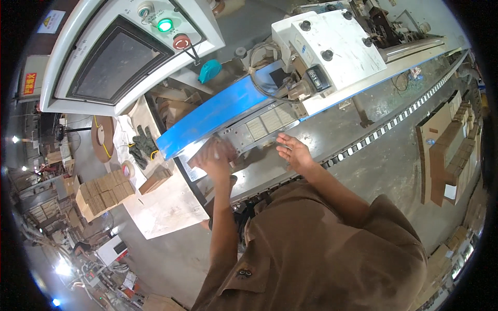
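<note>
My left hand [215, 158] is a blur at the left end of the metal track [236, 141], just beside the blue cover [218, 106]; I can't tell whether it is closed on anything. My right hand [293, 153] hangs by the track's near edge, fingers apart, with nothing visible in it. The tan strips [271, 123] lie side by side in the track, between my hands and to the right of the left one.

The green button [165, 25] is lit, so I'd treat the machine as live: if anything in the track shifted, my bare fingers could be pinched. The red stop button [181, 41] sits well apart from both hands, which could cost me time. A careless nudge could skew a strip and jam it. Metal edges could scrape me too, since the gloves [142, 149] lie on the surface [166, 213].
</note>
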Motion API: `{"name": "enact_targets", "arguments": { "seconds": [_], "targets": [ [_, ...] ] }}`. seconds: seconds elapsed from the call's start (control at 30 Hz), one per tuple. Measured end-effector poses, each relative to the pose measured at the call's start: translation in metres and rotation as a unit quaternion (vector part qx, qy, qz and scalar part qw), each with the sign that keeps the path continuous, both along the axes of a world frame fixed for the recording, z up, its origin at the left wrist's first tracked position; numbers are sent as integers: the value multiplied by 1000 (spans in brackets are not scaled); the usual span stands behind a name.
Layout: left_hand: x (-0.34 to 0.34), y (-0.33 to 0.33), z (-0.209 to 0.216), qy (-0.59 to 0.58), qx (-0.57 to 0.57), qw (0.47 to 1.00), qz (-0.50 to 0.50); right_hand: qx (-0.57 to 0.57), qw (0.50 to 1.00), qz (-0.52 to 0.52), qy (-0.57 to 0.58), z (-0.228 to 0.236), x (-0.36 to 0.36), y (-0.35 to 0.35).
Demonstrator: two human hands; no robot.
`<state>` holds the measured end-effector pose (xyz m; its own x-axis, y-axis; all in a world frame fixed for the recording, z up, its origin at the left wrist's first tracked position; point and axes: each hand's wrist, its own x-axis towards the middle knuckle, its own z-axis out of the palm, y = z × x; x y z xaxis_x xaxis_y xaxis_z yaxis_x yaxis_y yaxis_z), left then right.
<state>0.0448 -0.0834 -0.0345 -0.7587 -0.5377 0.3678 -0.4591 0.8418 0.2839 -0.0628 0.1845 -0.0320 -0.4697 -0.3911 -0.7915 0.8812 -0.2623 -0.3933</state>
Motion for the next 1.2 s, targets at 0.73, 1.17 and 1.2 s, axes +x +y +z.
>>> {"name": "enact_targets", "arguments": {
  "seconds": [0.73, 1.17, 1.2],
  "targets": [
    [-50, 45, -11, -68, 31, 987, -142, -51, 998, 26, 34, -33, -5, -12],
    [-69, 46, -39, -56, -42, 985, -160, -148, 988, -51, 8, -16, -30, -71],
    [-65, 42, -41, -75, -32, 983, -162, -191, 980, -50, -3, -19, -30, -70]
  ]
}}
